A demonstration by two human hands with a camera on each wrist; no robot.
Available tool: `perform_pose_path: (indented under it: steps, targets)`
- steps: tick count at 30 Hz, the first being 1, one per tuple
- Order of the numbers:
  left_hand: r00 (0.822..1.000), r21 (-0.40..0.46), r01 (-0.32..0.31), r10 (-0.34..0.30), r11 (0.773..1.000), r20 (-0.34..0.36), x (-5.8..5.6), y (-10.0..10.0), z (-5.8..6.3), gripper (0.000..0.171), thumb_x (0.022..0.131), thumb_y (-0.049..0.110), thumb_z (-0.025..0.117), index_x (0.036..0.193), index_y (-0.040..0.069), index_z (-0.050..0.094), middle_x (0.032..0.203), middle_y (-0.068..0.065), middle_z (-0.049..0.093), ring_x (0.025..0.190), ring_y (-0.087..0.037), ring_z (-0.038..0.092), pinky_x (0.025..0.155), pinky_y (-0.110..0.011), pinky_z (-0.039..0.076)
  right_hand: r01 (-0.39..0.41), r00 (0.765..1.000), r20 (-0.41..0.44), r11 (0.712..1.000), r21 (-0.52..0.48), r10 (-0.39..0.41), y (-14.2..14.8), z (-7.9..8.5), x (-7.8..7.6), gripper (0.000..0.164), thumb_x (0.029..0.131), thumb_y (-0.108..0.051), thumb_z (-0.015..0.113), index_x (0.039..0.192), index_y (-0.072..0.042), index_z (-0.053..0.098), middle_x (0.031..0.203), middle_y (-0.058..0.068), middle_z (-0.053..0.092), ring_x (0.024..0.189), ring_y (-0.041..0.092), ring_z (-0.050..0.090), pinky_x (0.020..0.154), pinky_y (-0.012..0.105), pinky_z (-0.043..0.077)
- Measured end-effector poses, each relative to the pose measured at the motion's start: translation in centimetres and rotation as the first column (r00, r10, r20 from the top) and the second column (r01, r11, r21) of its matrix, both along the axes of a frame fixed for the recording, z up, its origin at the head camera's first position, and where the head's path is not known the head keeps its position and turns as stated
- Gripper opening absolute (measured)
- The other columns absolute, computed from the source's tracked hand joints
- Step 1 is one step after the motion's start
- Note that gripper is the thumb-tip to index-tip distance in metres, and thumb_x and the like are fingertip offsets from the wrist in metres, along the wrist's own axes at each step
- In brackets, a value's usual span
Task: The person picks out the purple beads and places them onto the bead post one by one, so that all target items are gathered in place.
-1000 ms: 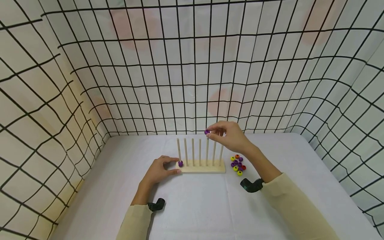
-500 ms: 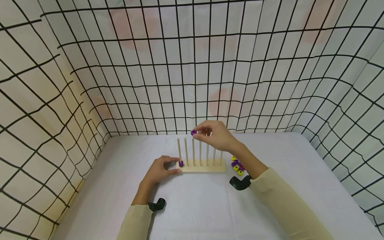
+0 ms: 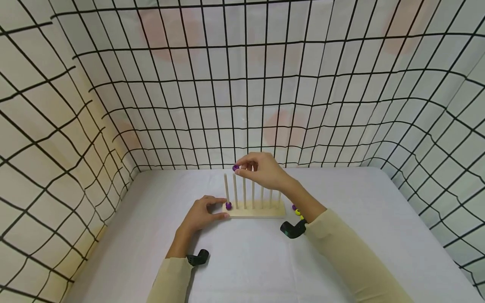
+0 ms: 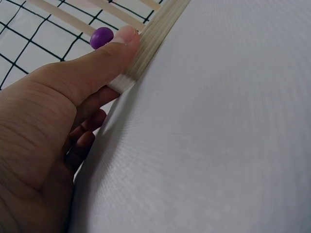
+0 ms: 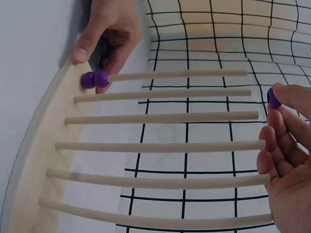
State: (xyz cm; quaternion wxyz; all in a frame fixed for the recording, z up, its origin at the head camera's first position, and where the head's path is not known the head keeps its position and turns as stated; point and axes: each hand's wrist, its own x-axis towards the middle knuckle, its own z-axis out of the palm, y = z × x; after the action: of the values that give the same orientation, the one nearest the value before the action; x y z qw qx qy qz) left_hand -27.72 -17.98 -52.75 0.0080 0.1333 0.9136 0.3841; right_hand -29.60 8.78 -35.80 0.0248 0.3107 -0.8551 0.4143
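"Where's the purple bead [image 5: 273, 98]?"
"One, rounded and dark, pinched in the right hand [image 3: 267, 170], just above the second from left of seven pegs [image 5: 165, 95]."
"Left hand [image 3: 201, 214]?"
"Gripping the wooden base [image 3: 257, 213], beside two threaded beads [image 5: 101, 78]."

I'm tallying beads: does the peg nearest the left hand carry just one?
No, the right wrist view shows two purple beads at the base of that end peg, by the left hand.

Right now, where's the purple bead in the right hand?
In the head view, the purple bead is pinched by the right hand just above the second wooden peg from the left. Right wrist view shows bead and peg apart.
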Motion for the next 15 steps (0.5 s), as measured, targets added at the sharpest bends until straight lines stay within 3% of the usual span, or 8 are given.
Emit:
perform_pose_path:
  steps: [15]
  targets:
    - [1.0,-0.004,0.012,-0.012,1.0,-0.004,-0.2,-0.1,-0.2,0.052,0.077,0.052,0.088,0.125,0.035,0.075,0.128,0.0,0.07,0.127,-0.025,0.06,0.111,-0.053,0.046,-0.036,0.999,0.011,0.999,0.004,0.036,-2.3,0.0,-1.0,0.024,0.095,-0.027,0.075,0.113,-0.012,0.078,0.087,-0.002,0.068,0.077,0.018,0.057,0.066,0.027,0.047]
